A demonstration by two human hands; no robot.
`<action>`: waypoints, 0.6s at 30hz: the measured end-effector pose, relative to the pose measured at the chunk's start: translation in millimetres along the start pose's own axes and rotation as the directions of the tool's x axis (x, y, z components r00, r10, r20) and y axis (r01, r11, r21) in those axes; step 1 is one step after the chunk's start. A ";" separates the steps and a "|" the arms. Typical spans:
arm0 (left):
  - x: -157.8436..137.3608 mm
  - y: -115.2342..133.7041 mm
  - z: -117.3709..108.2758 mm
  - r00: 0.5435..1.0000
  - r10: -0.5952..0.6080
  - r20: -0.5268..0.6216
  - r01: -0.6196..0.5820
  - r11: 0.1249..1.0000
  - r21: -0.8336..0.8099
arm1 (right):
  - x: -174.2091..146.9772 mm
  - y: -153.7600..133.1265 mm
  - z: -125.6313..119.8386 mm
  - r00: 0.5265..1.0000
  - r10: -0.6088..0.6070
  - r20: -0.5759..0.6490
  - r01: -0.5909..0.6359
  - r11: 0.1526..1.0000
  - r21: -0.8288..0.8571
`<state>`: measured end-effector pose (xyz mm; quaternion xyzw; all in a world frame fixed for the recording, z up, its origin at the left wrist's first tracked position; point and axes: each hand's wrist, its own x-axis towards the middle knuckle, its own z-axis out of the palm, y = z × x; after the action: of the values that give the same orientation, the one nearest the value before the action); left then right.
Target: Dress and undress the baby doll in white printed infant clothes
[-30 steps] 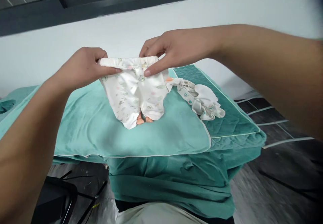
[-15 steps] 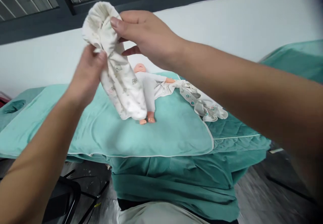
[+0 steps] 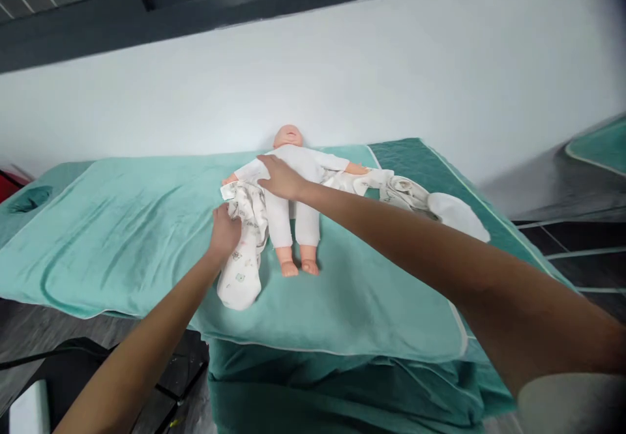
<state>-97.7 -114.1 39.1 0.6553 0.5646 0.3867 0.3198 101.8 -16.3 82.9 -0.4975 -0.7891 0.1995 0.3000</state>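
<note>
A baby doll [image 3: 306,167] in a white suit lies on its back on the bed, arms spread and bare feet toward me. Along its arm on my left lies printed white baby clothing [image 3: 239,277], bunched up. My left hand [image 3: 226,231] is closed on the edge of this clothing, just below the doll's hand. My right hand [image 3: 280,176] rests over the doll's upper body near that same arm, thumb and forefinger apart; its other fingers are partly hidden. More printed white cloth [image 3: 408,189] lies crumpled by the doll's other arm, partly behind my right forearm.
A teal padded cover [image 3: 372,277] spreads over the bed, which stands against a white wall [image 3: 391,75]. A dark chair with a white object [image 3: 29,408] on it stands at lower left. Teal fabric [image 3: 601,144] shows at far right.
Both hands have come down from in front of the wall to the doll. The printed clothing they held up now lies beside the doll's arm. My right hand has let go of it.
</note>
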 end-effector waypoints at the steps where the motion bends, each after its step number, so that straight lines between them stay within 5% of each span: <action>1: 0.0 3.2 6.8 0.997 0.026 -0.075 -0.022 0.998 0.053 | 6.4 19.5 -3.0 0.999 -0.003 -0.047 0.001 0.999 -0.039; 3: 2.1 13.9 21.1 0.993 0.063 -0.099 -0.057 0.996 0.068 | 19.5 59.5 -14.4 0.984 0.044 -0.174 -0.061 0.993 -0.097; 5: 7.8 25.6 37.4 0.999 -0.017 0.038 0.019 0.999 -0.049 | 30.6 98.1 -28.0 0.942 0.209 -0.262 -0.235 0.969 -0.072; 8: 23.0 34.9 64.3 0.950 -0.180 0.256 0.256 0.917 -0.306 | 40.6 144.3 -43.6 0.863 0.481 -0.155 -0.482 0.876 0.039; 10: 35.5 34.5 80.6 0.913 -0.242 0.329 0.372 0.825 -0.425 | 45.1 162.6 -49.8 0.850 0.523 -0.057 -0.520 0.852 0.063; 14: 60.6 29.1 95.8 0.867 -0.256 0.428 0.473 0.693 -0.543 | 62.6 165.5 -57.5 0.891 0.454 0.020 -0.455 0.890 0.036; 18: 82.1 29.3 64.0 0.836 -0.187 0.515 0.498 0.652 -0.572 | 93.5 130.2 -58.4 0.874 0.471 0.121 -0.484 0.866 0.122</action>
<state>-22.5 -36.5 44.4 0.4330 0.4161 0.3506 0.7186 197.3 124.6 72.0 -0.6443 -0.6366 0.3474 0.2428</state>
